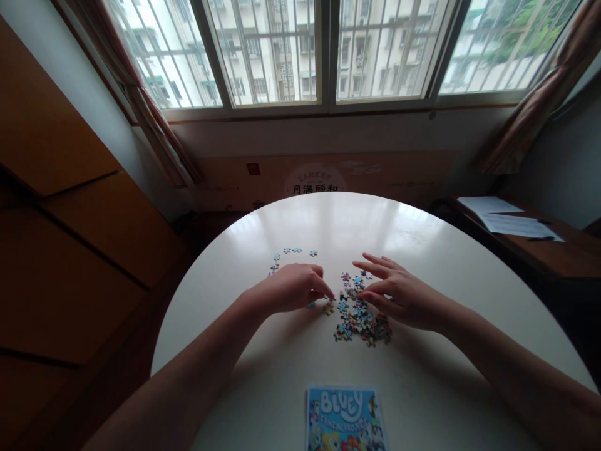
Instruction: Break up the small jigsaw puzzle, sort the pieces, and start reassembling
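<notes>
My left hand (297, 288) reaches in from the left, index finger stretched down to the near edge of a pile of jigsaw pieces (359, 319). Its other fingers curl underneath, and the thumb is hidden. A bit of blue (310, 304) shows below this hand; whether it is held or lies on the table, I cannot make out. Over the right side of the pile, my right hand (399, 291) has its fingers spread, the fingertips touching pieces. A few yellowish pieces (328, 308) lie just left of the pile.
Light blue pieces (292, 250) form a broken line beyond my left hand on the round white table (263, 388). A blue Bluey picture sheet (345, 416) lies at the near side. To the right, papers (511, 222) and pens rest on a brown desk (568, 257).
</notes>
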### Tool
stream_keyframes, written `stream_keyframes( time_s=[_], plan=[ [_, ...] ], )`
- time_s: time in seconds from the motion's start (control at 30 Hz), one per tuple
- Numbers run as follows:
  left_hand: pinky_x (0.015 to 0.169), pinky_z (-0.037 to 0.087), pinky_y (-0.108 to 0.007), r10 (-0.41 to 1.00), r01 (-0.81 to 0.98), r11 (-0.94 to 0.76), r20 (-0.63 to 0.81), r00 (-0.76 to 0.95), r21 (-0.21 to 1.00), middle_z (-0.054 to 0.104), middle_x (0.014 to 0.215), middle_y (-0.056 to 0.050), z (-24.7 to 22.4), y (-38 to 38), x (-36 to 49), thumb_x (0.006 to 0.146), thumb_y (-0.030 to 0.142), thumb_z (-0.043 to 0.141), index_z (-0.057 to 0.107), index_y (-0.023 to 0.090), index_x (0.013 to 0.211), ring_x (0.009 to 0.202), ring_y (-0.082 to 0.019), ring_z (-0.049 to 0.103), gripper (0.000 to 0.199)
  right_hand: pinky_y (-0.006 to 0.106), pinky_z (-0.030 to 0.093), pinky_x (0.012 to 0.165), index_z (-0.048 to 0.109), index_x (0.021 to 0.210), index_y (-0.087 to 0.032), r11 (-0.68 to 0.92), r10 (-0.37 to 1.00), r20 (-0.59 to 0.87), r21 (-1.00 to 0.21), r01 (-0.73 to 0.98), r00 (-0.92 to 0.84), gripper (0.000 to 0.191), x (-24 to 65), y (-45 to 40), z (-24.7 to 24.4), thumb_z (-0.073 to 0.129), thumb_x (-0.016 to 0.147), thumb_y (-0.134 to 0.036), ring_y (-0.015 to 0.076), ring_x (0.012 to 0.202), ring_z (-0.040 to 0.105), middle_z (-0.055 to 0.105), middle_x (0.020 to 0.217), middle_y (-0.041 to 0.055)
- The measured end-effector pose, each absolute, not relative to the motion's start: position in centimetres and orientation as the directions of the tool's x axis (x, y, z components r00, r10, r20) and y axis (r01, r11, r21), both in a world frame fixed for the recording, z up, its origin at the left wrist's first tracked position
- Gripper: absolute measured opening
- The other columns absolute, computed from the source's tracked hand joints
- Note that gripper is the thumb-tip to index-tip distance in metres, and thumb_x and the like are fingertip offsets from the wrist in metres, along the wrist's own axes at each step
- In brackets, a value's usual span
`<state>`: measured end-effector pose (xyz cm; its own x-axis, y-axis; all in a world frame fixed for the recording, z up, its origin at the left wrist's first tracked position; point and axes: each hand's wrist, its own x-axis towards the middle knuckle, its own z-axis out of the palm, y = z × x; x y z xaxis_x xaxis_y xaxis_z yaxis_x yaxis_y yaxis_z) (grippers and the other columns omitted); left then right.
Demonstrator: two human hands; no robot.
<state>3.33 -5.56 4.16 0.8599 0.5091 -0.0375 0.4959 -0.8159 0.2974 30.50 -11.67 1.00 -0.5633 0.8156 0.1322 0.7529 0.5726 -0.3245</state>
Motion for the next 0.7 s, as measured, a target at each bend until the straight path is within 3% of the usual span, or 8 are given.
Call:
stream_keyframes(
  time_s=[0.1,0.27,0.47,0.7],
  plan=[
    [0.060,0.036,-0.025,0.517,0.505,-0.818,-0.032,0.855,0.274,0.069,0.092,-0.003,3.9,-5.5,3.4,0.092,0.016,0.061,0.078,0.034,0.109,0.069,-0.012,0.058,0.030,0.065,0.025,0.119,0.079,0.092,-0.030,0.570,0.818,0.145,-0.337,0.749,-0.556,0.040,30.7,-11.6,1.0,0.045,0.103,-0.049,0.0310,0.152,0.024,0.043,0.156,-0.0002],
    [0.061,0.037,-0.026,0.485,0.468,-0.851,0.016,0.874,0.238,0.067,0.094,-0.003,3.2,-5.6,3.8,0.095,0.014,0.054,0.075,0.037,0.117,0.068,-0.011,0.056,0.037,0.064,0.026,0.118,0.071,0.121,-0.038,0.570,0.818,0.159,-0.357,0.740,-0.553,0.030,30.4,-11.7,0.9,0.050,0.101,-0.045,0.0312,0.151,0.025,0.040,0.157,0.0001],
    [0.066,0.042,-0.028,0.509,0.500,-0.852,0.023,0.860,0.158,0.066,0.097,-0.004,2.4,-5.6,4.2,0.093,0.012,0.054,0.073,0.040,0.120,0.071,-0.014,0.058,0.044,0.063,0.023,0.120,0.074,0.113,-0.039,0.565,0.819,0.147,-0.377,0.734,-0.555,0.029,30.4,-11.7,0.7,0.049,0.101,-0.047,0.0310,0.151,0.025,0.041,0.157,-0.0030],
    [0.067,0.043,-0.026,0.714,0.710,-0.694,-0.015,0.700,0.116,0.066,0.103,-0.007,3.4,-4.5,2.9,0.094,0.011,0.045,0.075,0.034,0.119,0.079,-0.016,0.059,0.046,0.062,0.024,0.120,0.074,0.115,-0.036,0.564,0.818,0.125,-0.359,0.743,-0.561,0.033,30.3,-11.7,0.7,0.046,0.102,-0.048,0.0315,0.151,0.025,0.040,0.158,-0.0008]
  ],
)
